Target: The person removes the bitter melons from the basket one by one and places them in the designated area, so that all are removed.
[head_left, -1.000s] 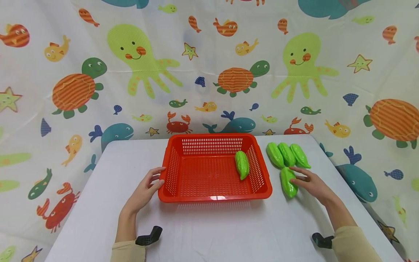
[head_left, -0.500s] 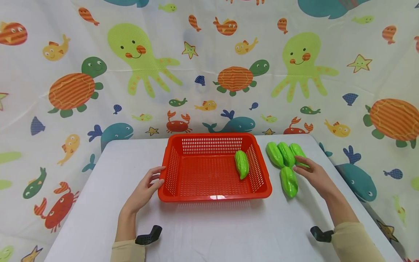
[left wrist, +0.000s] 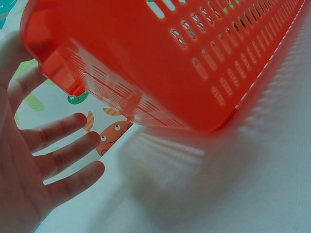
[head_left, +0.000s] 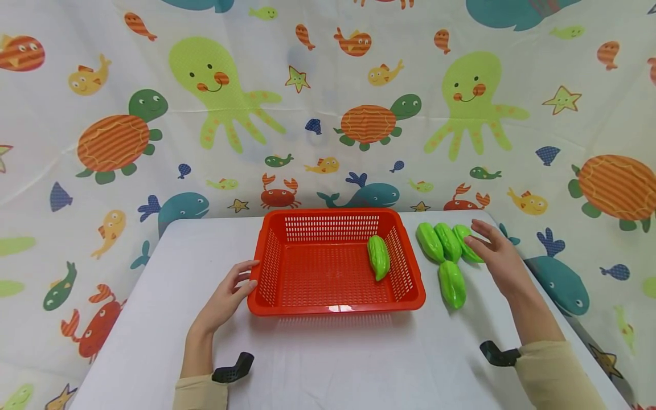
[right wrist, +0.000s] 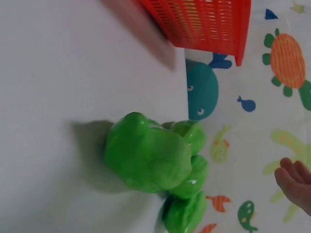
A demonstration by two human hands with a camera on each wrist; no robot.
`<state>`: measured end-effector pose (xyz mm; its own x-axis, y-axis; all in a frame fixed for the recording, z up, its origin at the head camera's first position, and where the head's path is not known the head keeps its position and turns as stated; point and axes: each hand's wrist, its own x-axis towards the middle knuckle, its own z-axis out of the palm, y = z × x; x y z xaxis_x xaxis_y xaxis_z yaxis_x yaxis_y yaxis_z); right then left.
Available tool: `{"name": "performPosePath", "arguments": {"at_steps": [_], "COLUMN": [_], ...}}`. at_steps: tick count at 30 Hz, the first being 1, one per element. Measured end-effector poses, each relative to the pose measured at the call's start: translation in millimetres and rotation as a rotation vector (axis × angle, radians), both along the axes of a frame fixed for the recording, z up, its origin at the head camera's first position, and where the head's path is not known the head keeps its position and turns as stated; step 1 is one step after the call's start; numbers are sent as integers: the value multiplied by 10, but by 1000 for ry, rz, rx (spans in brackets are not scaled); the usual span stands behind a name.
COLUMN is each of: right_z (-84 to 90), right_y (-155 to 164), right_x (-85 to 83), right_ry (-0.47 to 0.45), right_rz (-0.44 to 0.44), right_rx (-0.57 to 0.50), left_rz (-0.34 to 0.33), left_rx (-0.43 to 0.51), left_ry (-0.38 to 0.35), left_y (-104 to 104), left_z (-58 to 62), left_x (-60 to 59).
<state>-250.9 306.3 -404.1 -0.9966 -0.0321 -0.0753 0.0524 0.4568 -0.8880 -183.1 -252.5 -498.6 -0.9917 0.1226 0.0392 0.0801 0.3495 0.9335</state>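
A red plastic basket (head_left: 335, 304) sits mid-table with one green toy gourd (head_left: 379, 257) inside against its right wall. Right of it, three green gourds (head_left: 439, 242) lie side by side, and a fourth gourd (head_left: 452, 283) lies in front of them. My right hand (head_left: 492, 250) is open with fingers extended at the rightmost gourd (head_left: 463, 234) of the row; the right wrist view shows fingertips (right wrist: 294, 179) apart from the gourds (right wrist: 148, 158). My left hand (head_left: 230, 293) is open beside the basket's left front corner, with its spread fingers (left wrist: 58, 160) by the basket wall (left wrist: 170, 58).
The white table (head_left: 328, 364) is backed by a sea-animal patterned curtain (head_left: 328, 114). Black wrist mounts (head_left: 233, 368) sit near both sleeves. The table's right edge runs close to the gourds.
My right hand left the front gourd and moved back and right to the rightmost gourd of the row. The left hand and basket stayed put.
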Motion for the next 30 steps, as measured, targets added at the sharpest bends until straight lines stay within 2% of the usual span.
{"name": "performPosePath", "arguments": {"at_steps": [16, 30], "right_z": [495, 639], "right_y": [-228, -536], "right_x": [-39, -179], "right_ry": [119, 188], "right_rz": [-52, -12], "right_rx": [-148, -62], "left_rz": [-1, -2], "left_rx": [-2, -1], "left_ry": [5, 3], "left_y": [-10, -14], "left_z": [1, 20], "left_x": [-13, -14]}}
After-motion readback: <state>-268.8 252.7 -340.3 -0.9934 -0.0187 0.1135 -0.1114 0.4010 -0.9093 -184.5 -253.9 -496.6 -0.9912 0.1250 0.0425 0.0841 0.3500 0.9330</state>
